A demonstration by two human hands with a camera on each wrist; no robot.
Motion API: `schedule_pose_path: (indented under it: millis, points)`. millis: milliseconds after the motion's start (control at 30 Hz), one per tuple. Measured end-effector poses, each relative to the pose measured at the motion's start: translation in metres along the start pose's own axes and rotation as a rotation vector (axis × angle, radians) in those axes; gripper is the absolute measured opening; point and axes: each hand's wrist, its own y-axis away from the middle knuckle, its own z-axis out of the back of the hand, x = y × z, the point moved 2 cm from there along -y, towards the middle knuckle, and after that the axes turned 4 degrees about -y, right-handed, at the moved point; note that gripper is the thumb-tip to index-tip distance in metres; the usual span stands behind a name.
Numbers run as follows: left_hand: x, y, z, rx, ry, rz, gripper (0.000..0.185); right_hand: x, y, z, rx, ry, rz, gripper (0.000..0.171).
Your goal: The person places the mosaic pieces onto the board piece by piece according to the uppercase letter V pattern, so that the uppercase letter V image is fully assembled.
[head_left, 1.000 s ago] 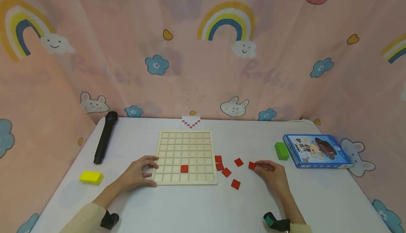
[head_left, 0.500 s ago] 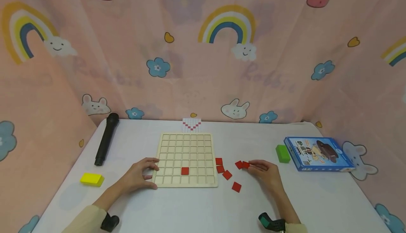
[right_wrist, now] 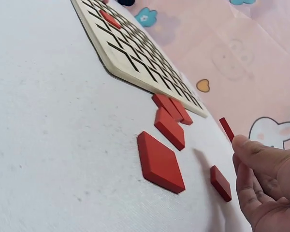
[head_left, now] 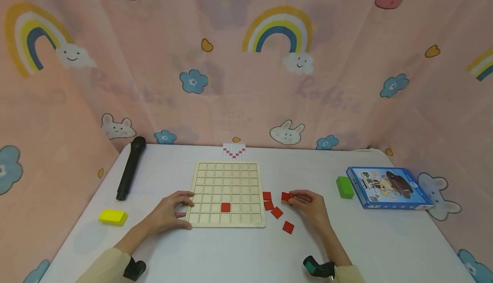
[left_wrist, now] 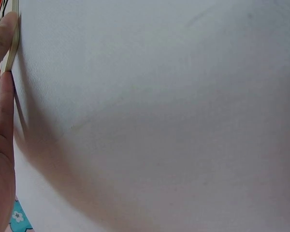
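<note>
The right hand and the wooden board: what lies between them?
In the head view, loose red tiles lie on the table between the right hand and the board; the hand pinches another tile.

I am seeing printed characters on the blue box (head_left: 389,188), but they are staying too small for me to read.

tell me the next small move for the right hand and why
Probably carry the red tile pinched in the right hand leftward over the wooden grid board and set it in an empty cell: only one red tile sits in the grid, and the left hand steadies the board's edge.
</note>
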Motion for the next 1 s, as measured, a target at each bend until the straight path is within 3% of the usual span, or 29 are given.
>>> schedule_pose_path:
  millis: [533,1000]
  points:
    - [0.001,-0.001,0.005,-0.006,0.006,0.010,0.052,0.021,-0.005,-0.041,0.021,-0.057,0.070,0.027]
    - [0.001,0.000,0.001,0.009,0.006,0.009,0.051,0.019,-0.008,-0.073,0.090,-0.149,0.080,0.024]
